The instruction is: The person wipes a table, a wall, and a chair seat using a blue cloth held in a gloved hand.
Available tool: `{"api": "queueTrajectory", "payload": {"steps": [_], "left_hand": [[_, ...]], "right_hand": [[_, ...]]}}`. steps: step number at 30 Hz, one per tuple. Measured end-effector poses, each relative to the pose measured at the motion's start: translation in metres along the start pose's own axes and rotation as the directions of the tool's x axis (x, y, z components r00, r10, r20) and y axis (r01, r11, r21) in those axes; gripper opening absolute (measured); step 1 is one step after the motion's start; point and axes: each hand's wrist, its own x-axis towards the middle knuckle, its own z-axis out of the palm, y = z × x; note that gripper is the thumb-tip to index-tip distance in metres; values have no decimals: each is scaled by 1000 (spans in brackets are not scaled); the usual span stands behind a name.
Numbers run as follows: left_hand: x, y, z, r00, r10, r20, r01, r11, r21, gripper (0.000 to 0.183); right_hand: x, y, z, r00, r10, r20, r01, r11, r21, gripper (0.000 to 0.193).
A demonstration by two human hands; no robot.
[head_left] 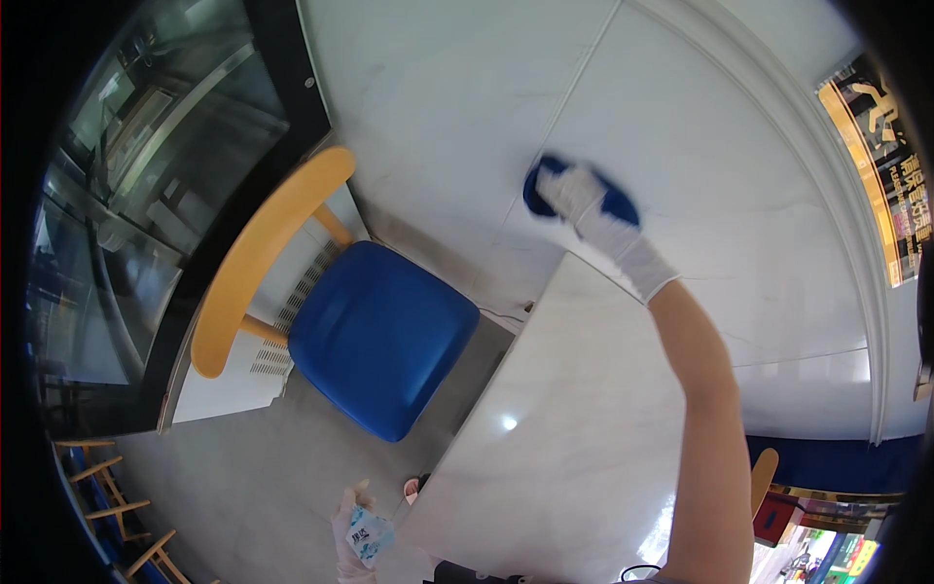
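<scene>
At the far left we see a dark-framed glass case [175, 195], with wooden chair legs [119, 508] below it near the rim of our view. Next comes a chair [379, 336] with a blue seat and a curved yellow wooden back, standing on the grey floor [233, 487] just beside the table's left edge. Near that edge, low down, our gloved left hand [345, 533] is closed around a white-and-blue packet [371, 535]; whether it is a pouch or a labelled bottle, we cannot tell. The white table [555, 419] reaches a corner up to the pale wall [710, 204]. Just beyond that corner our gloved right hand [576, 195] holds a dark blue cloth [619, 202] against the wall, its fingers blurred, the cloth showing on both sides. At the far right hangs a dark poster [890, 180] with a yellow border; below it we see a red box [777, 518].
</scene>
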Motion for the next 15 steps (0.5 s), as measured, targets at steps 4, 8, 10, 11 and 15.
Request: {"api": "queueTrajectory", "payload": {"steps": [4, 8, 10, 11, 15], "left_hand": [[9, -14, -18, 999, -28, -23, 26, 995, -92, 28], [13, -14, -13, 999, -32, 33, 35, 996, -87, 38], [3, 2, -3, 999, -51, 7, 52, 985, -165, 37], [-2, 9, 9, 997, -77, -27, 72, 986, -150, 35], [-11, 6, 12, 1000, -5, -26, 5, 1000, 8, 33]], "right_hand": [[15, 127, -5, 651, 750, 117, -695, 527, 489, 50], [-5, 142, -14, 662, 736, 143, -687, 519, 508, 52], [-7, 104, -37, 720, 585, 372, -687, 674, 270, 51], [-42, 75, -39, 827, 418, 375, -521, 822, 233, 52], [-140, 13, -89, 931, -225, 288, 336, 838, -430, 55]]}}
